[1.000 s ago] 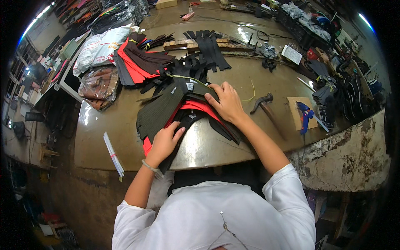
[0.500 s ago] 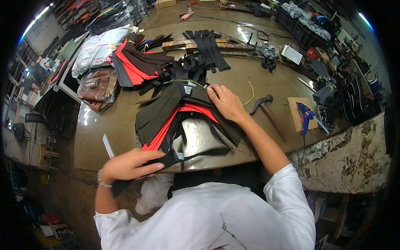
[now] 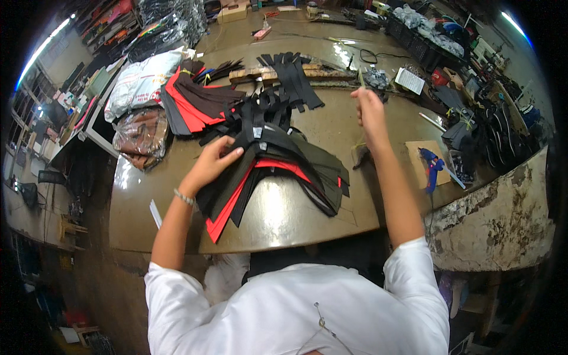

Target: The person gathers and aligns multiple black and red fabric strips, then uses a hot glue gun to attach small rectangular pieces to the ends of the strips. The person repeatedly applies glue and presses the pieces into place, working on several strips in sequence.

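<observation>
Cluttered workshop counter, fanned stack of black and red cut pieces at its middle, left hand flat with fingers spread on the stack's left edge, right hand raised beyond it, fingers pinched on a thin yellowish strand; sorting seemingly midway.

Two hands were over the tabletop: the left hand and the right hand. Three heaps of cut strips lay there: one fan of black and red strips nearest the person, one stack of red and dark pieces behind it, and one bunch of black strips farther back. There were two plastic bags, one white and one clear. One blue glue gun sat on one piece of cardboard. The single strips were too many and too overlapped to count.
</observation>
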The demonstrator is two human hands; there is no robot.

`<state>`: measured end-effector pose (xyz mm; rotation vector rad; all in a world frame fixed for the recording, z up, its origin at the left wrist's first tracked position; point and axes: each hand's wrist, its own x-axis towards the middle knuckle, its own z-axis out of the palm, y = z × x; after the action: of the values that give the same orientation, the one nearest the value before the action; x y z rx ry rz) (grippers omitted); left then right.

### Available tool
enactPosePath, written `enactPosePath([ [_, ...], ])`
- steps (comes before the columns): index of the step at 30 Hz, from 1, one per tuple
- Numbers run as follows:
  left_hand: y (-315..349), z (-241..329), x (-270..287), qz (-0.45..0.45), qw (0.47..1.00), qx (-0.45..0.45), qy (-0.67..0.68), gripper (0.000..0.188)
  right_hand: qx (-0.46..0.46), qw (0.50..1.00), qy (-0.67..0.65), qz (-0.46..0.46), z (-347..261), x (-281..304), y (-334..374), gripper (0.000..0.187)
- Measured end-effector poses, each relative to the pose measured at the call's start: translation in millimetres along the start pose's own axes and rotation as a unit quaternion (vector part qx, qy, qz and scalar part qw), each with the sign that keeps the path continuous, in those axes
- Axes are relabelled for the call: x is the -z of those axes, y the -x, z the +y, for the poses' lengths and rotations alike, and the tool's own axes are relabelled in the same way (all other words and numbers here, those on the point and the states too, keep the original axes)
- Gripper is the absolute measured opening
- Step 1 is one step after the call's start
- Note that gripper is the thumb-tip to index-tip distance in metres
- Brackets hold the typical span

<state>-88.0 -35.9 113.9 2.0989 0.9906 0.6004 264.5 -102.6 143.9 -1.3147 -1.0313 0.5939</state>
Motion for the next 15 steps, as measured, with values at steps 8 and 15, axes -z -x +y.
enactPosePath([
  [8, 30, 20, -53, 0.152, 0.916, -0.149, -0.341, 0.075, 0.222, 0.920, 0.307, -0.098, 13, -66, 96, 0.040],
  [15, 23, -4, -54, 0.121, 0.904, -0.215, -0.350, 0.076, 0.115, 0.866, 0.414, -0.255, -20, -18, 89, 0.055],
])
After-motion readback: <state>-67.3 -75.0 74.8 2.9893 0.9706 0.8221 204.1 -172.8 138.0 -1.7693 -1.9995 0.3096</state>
